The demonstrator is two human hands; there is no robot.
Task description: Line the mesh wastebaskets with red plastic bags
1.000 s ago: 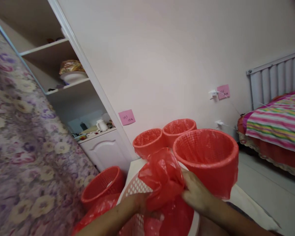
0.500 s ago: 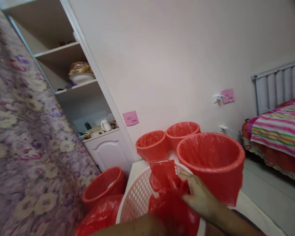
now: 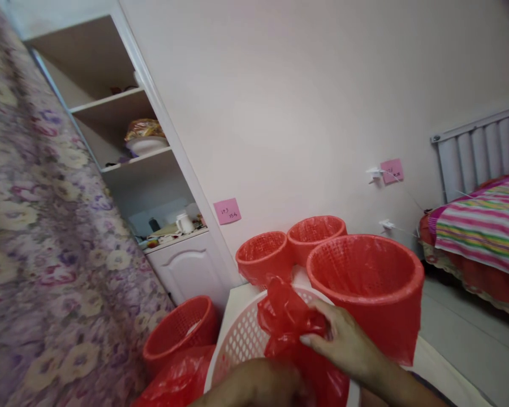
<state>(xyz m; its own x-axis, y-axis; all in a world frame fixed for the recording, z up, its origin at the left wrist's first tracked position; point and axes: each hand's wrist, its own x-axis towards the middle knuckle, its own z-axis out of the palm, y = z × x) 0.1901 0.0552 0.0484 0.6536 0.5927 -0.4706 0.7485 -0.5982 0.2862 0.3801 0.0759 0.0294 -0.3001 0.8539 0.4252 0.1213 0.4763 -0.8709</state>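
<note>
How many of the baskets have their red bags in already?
Three look done: the big basket and the two small ones behind it wear red liners. In hand: the right hand and left hand bunch a red bag over the white basket. The floor basket looks unlined.

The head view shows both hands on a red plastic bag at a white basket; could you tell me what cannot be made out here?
- Left hand: blurred and cut by the bottom edge; its grip is unclear.
- White basket: inside hidden by the red bag.
- Pink note: writing too small.
- Right hand: fingertips buried in the bag.
</note>
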